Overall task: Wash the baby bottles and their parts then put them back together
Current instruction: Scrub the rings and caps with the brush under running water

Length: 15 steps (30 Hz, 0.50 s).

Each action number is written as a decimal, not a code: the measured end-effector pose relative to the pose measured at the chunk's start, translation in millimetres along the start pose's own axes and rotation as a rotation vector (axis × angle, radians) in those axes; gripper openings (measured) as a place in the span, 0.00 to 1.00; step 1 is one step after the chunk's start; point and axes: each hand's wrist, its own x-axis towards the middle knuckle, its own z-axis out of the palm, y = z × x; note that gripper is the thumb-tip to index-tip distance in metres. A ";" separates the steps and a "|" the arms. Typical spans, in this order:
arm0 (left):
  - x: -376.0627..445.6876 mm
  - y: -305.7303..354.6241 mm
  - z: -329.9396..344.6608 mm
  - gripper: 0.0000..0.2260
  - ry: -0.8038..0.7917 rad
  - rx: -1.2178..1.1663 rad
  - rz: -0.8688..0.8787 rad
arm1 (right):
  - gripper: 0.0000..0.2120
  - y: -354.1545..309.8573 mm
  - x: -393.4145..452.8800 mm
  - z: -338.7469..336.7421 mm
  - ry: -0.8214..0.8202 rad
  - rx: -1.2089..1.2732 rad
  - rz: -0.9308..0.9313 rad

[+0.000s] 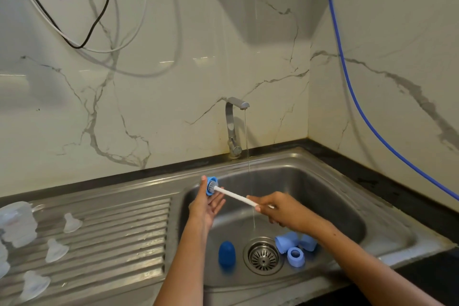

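My left hand (207, 204) holds a blue bottle ring (209, 185) between thumb and fingers over the left side of the steel sink (323, 181). My right hand (278, 208) grips the white handle of a bottle brush (236, 196), whose grey bristle head sits inside the ring. On the sink floor lie a dark blue cap (226, 253), a light blue ring (295, 256) and two light blue caps (288, 241). Three clear teats (72, 223) rest on the ribbed drainboard (119, 231). Clear bottles (17, 223) stand at the far left.
A thin stream of water runs from the tap (234, 126) down toward the drain strainer (263, 256). A blue hose (347, 82) hangs along the right wall. Black and white cables (99, 12) hang on the marble back wall. The dark counter edge borders the sink on the right.
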 end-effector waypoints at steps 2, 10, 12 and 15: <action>0.2 2.0 -0.8 0.24 0.012 -0.026 -0.030 | 0.20 6.0 2.4 -12.8 0.035 -0.334 -0.085; -7.9 3.9 3.1 0.22 -0.001 -0.217 0.008 | 0.14 20.1 -7.7 -20.8 -0.136 0.352 0.051; -7.6 6.9 -1.1 0.21 0.008 -0.234 0.036 | 0.14 18.4 -8.6 -21.6 -0.179 0.422 0.071; -10.2 6.7 1.5 0.18 -0.007 -0.068 0.046 | 0.15 15.2 -3.9 -16.8 -0.095 0.282 0.008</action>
